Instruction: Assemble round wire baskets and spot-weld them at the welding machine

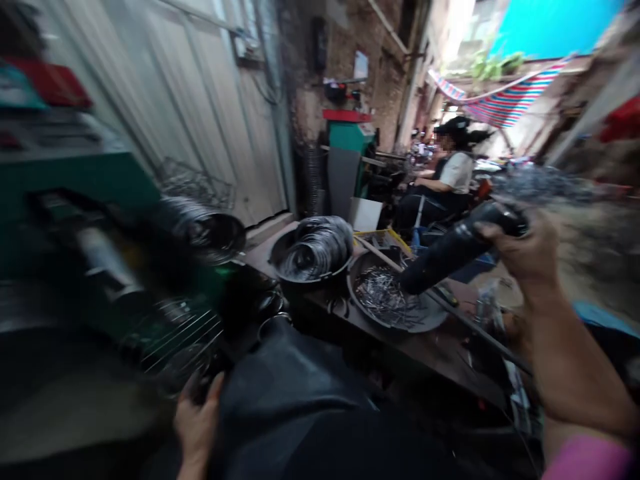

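Observation:
My right hand [535, 243] is raised on the right, its fingers wrapped round the upper end of a dark, bottle-like cylinder [450, 250]. The cylinder slants down to the left, its lower end over a round pan [430, 317] of loose thin metal pieces [385, 297]. Low on the left, my left hand [197, 420] is curled round something dark and blurred, beside a rack of thin metal rods [183, 340]. A second pan [313, 277], left of the first, holds stacked wire rings [320, 243].
A green machine [100, 173] stands on the left, with more wire rings [205, 230] on it. Both pans rest on a low bench [450, 367]; a long rod [493, 340] slants across its right side. Farther back, a person [445, 177] sits near another green machine [347, 147].

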`<state>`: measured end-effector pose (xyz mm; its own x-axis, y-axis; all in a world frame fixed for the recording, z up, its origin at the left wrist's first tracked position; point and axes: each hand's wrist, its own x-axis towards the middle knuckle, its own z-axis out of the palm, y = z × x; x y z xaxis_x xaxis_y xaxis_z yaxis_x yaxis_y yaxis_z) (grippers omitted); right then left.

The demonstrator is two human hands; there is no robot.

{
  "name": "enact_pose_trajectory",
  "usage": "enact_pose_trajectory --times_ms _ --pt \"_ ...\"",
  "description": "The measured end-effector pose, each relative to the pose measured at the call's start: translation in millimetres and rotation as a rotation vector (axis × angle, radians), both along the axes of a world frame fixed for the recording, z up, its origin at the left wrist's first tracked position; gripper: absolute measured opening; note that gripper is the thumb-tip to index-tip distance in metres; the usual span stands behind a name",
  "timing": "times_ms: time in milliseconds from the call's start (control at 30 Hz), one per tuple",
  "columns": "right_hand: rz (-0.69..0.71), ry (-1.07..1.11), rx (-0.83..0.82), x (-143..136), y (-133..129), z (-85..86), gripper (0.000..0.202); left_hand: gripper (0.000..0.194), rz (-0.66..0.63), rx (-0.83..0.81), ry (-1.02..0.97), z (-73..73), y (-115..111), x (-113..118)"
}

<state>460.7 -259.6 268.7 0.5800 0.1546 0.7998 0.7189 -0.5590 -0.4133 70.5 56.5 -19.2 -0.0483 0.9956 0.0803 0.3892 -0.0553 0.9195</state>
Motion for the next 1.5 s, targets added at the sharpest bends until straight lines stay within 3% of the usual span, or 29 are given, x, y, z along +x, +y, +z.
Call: enact_pose_trajectory --times_ms 67,133,233,333,433,533,633,733,933,1033,1133,1267,1367,1500 --pt "0.194 0.061 -0.036 -13.6 47.1 -19.9 0.058 0.064 -0.115 0.019 -0.042 17.0 -2.9 17.9" --pt "0.451 0.154 -0.114 -35.3 89.0 -38.1 0.060 0.072 -0.254 0.123 -0.080 47.5 -13.6 35.4" --pt "0.783 0.286 -0.183 -76.4 137.4 -59.2 0.055 0.088 -0.577 0.305 -0.094 97.9 -37.3 62.2" --pt "0.987 0.379 -0.204 -116.2 171.8 -74.0 0.053 0.115 -0.670 0.370 -0.114 124.7 -56.3 84.3" --pt "1.153 0.444 -0.257 -144.6 196.4 -83.1 0.056 0.118 -0.571 0.306 -0.137 120.2 -62.4 92.1" --pt "1.244 0.413 -0.365 -157.8 213.2 -86.1 0.061 0.097 -0.432 0.275 -0.130 102.1 -59.0 86.9" --pt "1.193 0.280 -0.496 -162.1 224.3 -85.8 0.068 0.083 -0.327 0.359 -0.056 89.0 -53.4 78.2" --pt "1.117 0.146 -0.619 -164.5 231.3 -86.4 0.065 0.077 -0.297 0.433 0.014 86.2 -50.0 71.2" --pt "1.167 0.050 -0.707 -168.2 236.0 -87.9 0.057 0.076 -0.404 0.376 -0.047 92.9 -48.1 59.6" --pt "1.224 -0.005 -0.750 -170.0 235.1 -81.0 0.059 0.079 -0.555 0.263 -0.188 93.9 -50.1 55.7" --pt "1.385 -0.098 -0.853 -169.2 234.1 -65.3 0.062 0.085 -0.718 0.144 -0.397 93.1 -53.2 54.6" --pt "1.611 -0.189 -0.938 -162.7 233.5 -42.3 0.071 0.086 -0.812 0.118 -0.541 92.9 -52.3 54.4" --pt "1.483 -0.205 -0.865 -160.2 233.0 -37.8 0.082 0.085 -0.742 0.141 -0.448 91.7 -48.2 53.0" --pt "1.150 -0.164 -0.999 -162.3 232.5 -46.6 0.061 0.086 -0.595 0.200 -0.260 88.4 -43.8 49.6"
